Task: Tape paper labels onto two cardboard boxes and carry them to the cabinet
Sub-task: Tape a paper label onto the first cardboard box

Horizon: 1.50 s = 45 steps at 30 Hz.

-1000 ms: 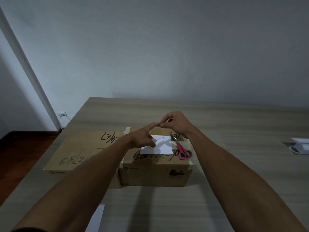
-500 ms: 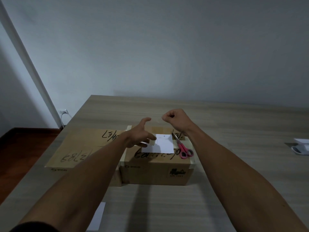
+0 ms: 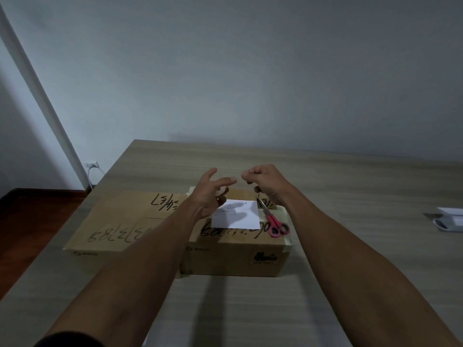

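Observation:
Two cardboard boxes with black handwriting stand side by side on the table: a flat one [image 3: 117, 221] on the left and a taller one [image 3: 233, 256] on the right. A white paper label [image 3: 240, 216] lies on top of the taller box, with red-handled scissors [image 3: 275, 225] just to its right. My left hand [image 3: 208, 196] hovers over the label's left edge, thumb and forefinger spread, its lower fingers curled on what looks like a small pale tape roll [image 3: 223, 191]. My right hand [image 3: 265, 181] is a closed fist above the scissors' blades, fingertips pinched; any tape in them is not visible.
The wooden table [image 3: 325, 171] runs to the wall at the back. A white object [image 3: 449, 219] sits at the right edge. At the left the table ends over dark wooden floor [image 3: 32, 221], and a wall socket with a cable [image 3: 91, 165] is behind it.
A second ago the fingertips of both hands touched above the label. They have since parted, and my left hand has lifted with its fingers spread. The right stays fisted.

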{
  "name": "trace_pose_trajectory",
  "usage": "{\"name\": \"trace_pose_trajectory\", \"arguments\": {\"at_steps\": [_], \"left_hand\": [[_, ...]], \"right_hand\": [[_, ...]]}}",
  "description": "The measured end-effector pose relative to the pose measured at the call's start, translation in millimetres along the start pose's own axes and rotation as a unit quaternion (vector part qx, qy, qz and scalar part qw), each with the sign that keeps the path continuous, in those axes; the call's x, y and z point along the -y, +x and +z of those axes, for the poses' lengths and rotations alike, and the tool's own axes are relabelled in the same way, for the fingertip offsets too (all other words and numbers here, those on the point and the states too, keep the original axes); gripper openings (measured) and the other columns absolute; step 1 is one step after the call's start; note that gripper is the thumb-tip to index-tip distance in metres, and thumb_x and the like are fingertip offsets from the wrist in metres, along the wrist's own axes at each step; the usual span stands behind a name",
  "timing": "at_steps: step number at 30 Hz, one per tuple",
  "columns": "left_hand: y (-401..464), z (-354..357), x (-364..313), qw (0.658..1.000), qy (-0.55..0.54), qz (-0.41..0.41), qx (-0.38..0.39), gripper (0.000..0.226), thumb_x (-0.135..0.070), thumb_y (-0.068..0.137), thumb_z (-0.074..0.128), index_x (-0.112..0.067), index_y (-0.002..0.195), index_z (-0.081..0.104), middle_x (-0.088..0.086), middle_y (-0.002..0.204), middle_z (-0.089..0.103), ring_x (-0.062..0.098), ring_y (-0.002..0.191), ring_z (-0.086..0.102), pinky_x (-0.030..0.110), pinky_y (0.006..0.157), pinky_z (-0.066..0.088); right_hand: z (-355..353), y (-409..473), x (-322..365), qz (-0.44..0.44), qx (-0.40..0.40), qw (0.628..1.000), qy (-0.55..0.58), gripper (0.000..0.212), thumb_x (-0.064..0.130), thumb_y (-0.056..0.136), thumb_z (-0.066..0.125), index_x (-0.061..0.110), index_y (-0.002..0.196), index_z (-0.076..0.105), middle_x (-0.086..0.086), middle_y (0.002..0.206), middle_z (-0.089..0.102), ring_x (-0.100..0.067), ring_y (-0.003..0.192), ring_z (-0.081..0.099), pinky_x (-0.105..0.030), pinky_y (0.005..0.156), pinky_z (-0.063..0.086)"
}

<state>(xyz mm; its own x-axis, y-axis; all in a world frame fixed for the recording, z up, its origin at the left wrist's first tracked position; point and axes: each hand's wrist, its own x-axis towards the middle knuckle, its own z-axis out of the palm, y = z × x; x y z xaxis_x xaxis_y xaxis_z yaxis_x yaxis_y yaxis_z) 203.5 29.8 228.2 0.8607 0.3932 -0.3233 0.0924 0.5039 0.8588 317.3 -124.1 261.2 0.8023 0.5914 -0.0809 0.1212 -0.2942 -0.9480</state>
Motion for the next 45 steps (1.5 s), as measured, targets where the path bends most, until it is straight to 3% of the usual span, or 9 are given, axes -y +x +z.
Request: {"name": "trace_pose_trajectory", "arguments": {"at_steps": [7, 15, 17, 22, 26, 29, 35, 42, 45], "left_hand": [[9.4, -4.5, 7.6, 0.999, 0.009, 0.028, -0.043, 0.079, 0.0, 0.076, 0.086, -0.023, 0.142, 0.049, 0.01, 0.083, 0.064, 0.015, 0.063, 0.052, 0.025, 0.049, 0.04], [17.7, -18.9, 7.6, 0.977, 0.15, 0.038, -0.146, 0.071, -0.003, 0.077, 0.086, -0.014, 0.137, 0.049, 0.017, 0.093, 0.065, 0.014, 0.059, 0.052, 0.034, 0.043, 0.053], [23.3, -26.5, 8.1, 0.968, 0.187, 0.036, -0.161, 0.074, -0.004, 0.076, 0.087, -0.013, 0.138, 0.049, 0.017, 0.094, 0.067, 0.015, 0.061, 0.055, 0.03, 0.046, 0.046], [41.1, -42.8, 10.0, 0.944, 0.257, 0.051, -0.203, 0.07, -0.001, 0.074, 0.087, -0.011, 0.134, 0.051, 0.024, 0.118, 0.066, 0.032, 0.097, 0.068, 0.037, 0.075, 0.059], [51.8, -53.9, 5.3, 0.943, 0.285, 0.044, -0.165, 0.067, -0.001, 0.074, 0.088, -0.011, 0.13, 0.052, 0.018, 0.104, 0.067, 0.02, 0.077, 0.063, 0.023, 0.052, 0.048], [56.4, -56.5, -3.3, 0.948, 0.288, 0.039, -0.128, 0.07, -0.003, 0.073, 0.089, -0.014, 0.13, 0.051, 0.017, 0.1, 0.069, 0.017, 0.071, 0.064, 0.02, 0.052, 0.05], [67.2, -59.3, -33.6, 0.975, 0.214, 0.014, -0.048, 0.074, -0.001, 0.068, 0.088, -0.017, 0.131, 0.051, 0.004, 0.063, 0.068, 0.013, 0.054, 0.062, 0.024, 0.042, 0.042], [67.5, -56.1, -40.8, 0.979, 0.203, 0.012, -0.031, 0.076, -0.004, 0.067, 0.088, -0.021, 0.13, 0.049, 0.006, 0.073, 0.072, 0.014, 0.061, 0.065, 0.026, 0.043, 0.042], [65.8, -57.5, -39.7, 0.978, 0.202, 0.011, -0.038, 0.076, -0.005, 0.068, 0.089, -0.022, 0.13, 0.049, 0.008, 0.079, 0.071, 0.014, 0.063, 0.065, 0.027, 0.045, 0.042]], "right_hand": [[6.7, 0.2, -12.5, 0.032, -0.021, 0.999, 0.039, 0.006, 0.014, 0.089, 0.077, 0.009, 0.088, 0.078, -0.01, 0.095, 0.075, -0.016, 0.082, 0.063, -0.031, 0.064, 0.048], [44.4, 10.9, -33.1, 0.083, -0.085, 0.992, 0.053, 0.019, 0.015, 0.083, 0.083, 0.004, 0.074, 0.07, -0.011, 0.08, 0.07, -0.014, 0.07, 0.062, -0.021, 0.047, 0.045], [58.4, 16.2, -38.5, 0.099, -0.099, 0.988, 0.058, 0.02, 0.009, 0.082, 0.083, 0.004, 0.07, 0.069, -0.006, 0.071, 0.066, -0.012, 0.063, 0.06, -0.018, 0.043, 0.041], [79.6, 29.8, -50.1, 0.143, -0.129, 0.979, 0.07, 0.038, -0.005, 0.083, 0.072, -0.022, 0.115, 0.059, -0.02, 0.103, 0.072, -0.022, 0.094, 0.067, -0.029, 0.064, 0.04], [87.3, 37.0, -51.2, 0.111, -0.134, 0.984, 0.031, 0.01, -0.003, 0.086, 0.067, 0.005, 0.081, 0.068, -0.009, 0.078, 0.058, -0.021, 0.075, 0.052, -0.033, 0.065, 0.042], [89.5, 38.9, -50.1, 0.087, -0.157, 0.982, 0.054, 0.01, 0.004, 0.092, 0.064, 0.007, 0.092, 0.073, -0.006, 0.099, 0.071, -0.02, 0.089, 0.065, -0.036, 0.076, 0.055], [84.5, 47.8, -38.4, 0.143, -0.034, 0.971, 0.188, 0.017, 0.02, 0.096, 0.053, 0.008, 0.096, 0.065, -0.009, 0.092, 0.062, -0.018, 0.075, 0.057, -0.035, 0.064, 0.043], [87.2, 55.2, -36.6, 0.184, 0.009, 0.944, 0.273, 0.033, 0.045, 0.091, 0.064, 0.013, 0.088, 0.067, -0.001, 0.084, 0.07, -0.014, 0.066, 0.059, -0.031, 0.058, 0.036], [84.0, 54.2, -40.3, 0.157, -0.007, 0.956, 0.249, 0.024, 0.037, 0.085, 0.074, 0.013, 0.085, 0.07, -0.002, 0.079, 0.065, -0.013, 0.064, 0.057, -0.029, 0.055, 0.037]]}}
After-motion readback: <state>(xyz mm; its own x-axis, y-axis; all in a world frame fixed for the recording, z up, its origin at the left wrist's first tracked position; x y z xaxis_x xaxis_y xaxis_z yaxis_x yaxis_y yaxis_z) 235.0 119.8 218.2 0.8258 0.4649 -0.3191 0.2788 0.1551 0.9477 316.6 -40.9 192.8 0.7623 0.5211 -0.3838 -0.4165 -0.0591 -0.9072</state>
